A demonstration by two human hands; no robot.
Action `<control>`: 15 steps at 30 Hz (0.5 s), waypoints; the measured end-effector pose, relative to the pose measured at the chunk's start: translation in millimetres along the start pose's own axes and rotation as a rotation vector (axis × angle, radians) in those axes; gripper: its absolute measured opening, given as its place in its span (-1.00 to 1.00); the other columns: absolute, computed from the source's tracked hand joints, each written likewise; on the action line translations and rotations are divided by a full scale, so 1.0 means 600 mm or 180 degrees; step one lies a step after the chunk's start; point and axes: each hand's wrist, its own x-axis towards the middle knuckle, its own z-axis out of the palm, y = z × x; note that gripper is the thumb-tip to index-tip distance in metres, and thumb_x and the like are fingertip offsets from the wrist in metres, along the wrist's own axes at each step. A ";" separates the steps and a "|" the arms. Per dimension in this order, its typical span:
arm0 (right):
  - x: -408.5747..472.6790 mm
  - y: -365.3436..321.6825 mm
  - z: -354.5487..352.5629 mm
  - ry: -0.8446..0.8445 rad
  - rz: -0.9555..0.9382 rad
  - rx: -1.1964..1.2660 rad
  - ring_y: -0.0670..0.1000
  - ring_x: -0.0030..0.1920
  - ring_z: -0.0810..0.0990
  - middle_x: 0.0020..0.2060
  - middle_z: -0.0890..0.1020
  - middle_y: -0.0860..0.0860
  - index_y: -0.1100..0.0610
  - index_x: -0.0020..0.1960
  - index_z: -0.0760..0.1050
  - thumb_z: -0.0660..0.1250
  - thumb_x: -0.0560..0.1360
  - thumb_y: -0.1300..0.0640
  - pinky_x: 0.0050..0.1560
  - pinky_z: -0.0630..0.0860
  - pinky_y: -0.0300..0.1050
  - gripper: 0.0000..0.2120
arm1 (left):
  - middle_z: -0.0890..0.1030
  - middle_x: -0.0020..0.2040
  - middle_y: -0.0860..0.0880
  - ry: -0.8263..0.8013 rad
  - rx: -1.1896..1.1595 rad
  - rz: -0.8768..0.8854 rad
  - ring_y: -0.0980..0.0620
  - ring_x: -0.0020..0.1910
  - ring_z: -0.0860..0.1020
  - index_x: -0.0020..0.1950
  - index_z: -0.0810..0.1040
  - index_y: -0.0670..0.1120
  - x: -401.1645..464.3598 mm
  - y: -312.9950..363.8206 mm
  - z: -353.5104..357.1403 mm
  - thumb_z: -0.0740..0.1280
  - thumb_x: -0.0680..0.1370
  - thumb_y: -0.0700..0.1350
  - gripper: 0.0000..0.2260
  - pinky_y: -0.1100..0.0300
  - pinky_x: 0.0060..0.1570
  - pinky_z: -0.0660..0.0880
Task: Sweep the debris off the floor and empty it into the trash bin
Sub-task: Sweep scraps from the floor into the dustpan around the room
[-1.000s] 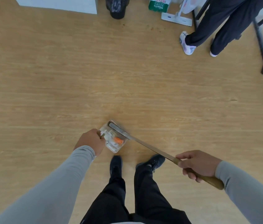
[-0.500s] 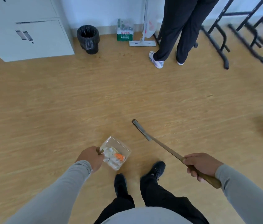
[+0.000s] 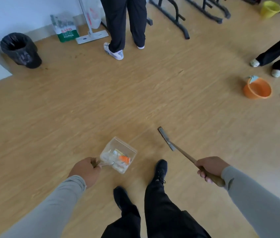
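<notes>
Left hand (image 3: 86, 169) grips the handle of the clear dustpan (image 3: 118, 154) loaded with debris (image 3: 118, 159), right hand (image 3: 210, 166) is wrapped round the brush (image 3: 166, 139), and the black trash bin (image 3: 20, 49) stands far left.

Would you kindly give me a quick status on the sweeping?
Left hand grips clear dustpan, debris inside. Right hand grips broom. Black trash bin far left; path open.

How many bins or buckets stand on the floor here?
3: a black-lined trash bin far left by the wall, an orange bucket at right, a yellow bucket top right. Others may be hidden.
</notes>
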 end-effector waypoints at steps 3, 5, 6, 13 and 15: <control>0.041 0.018 -0.034 0.0124 0.0147 0.0110 0.06 -0.58 0.35 -0.45 0.54 0.17 0.34 -0.01 0.52 0.27 0.59 0.15 -0.57 0.31 -0.21 -0.78 | 0.60 -0.13 0.08 -0.0047 0.0133 0.0129 0.04 -0.22 0.60 0.12 0.53 0.09 0.028 0.037 0.017 0.30 0.58 0.06 -0.86 0.14 -0.20 0.54; 0.073 0.024 -0.058 0.0201 0.0200 0.0131 0.07 -0.58 0.36 -0.47 0.54 0.17 0.35 0.00 0.52 0.25 0.59 0.17 -0.56 0.32 -0.19 -0.78 | 0.58 -0.13 0.09 -0.0092 0.0316 0.0245 0.05 -0.20 0.59 0.07 0.50 0.10 0.046 0.058 0.032 0.29 0.59 0.06 -0.90 0.12 -0.15 0.56; 0.089 0.025 -0.069 0.0244 0.0216 0.0160 0.07 -0.57 0.36 -0.47 0.54 0.17 0.37 0.01 0.52 0.25 0.59 0.18 -0.55 0.32 -0.17 -0.77 | 0.58 -0.13 0.09 -0.0134 0.0386 0.0281 0.05 -0.21 0.58 0.05 0.48 0.11 0.052 0.069 0.039 0.28 0.59 0.06 -0.92 0.13 -0.17 0.55; 0.148 -0.018 -0.060 0.0348 0.0263 -0.0363 0.09 -0.56 0.48 -0.41 0.60 0.17 0.38 -0.02 0.52 0.23 0.55 0.24 -0.49 0.42 -0.20 -0.80 | 0.62 -0.20 0.03 -0.0242 0.0476 0.0261 0.04 -0.30 0.61 0.00 0.44 0.11 0.078 0.117 0.073 0.27 0.60 0.03 -0.97 0.20 -0.36 0.48; 0.149 -0.029 -0.028 0.0190 0.0112 -0.0552 0.07 -0.47 0.55 -0.37 0.61 0.12 0.32 -0.04 0.50 0.26 0.56 0.24 -0.48 0.49 -0.19 -0.87 | 0.63 -0.22 0.01 -0.0257 0.0459 0.0246 0.03 -0.31 0.61 -0.01 0.44 0.11 0.079 0.121 0.072 0.27 0.60 0.02 -0.97 0.18 -0.35 0.49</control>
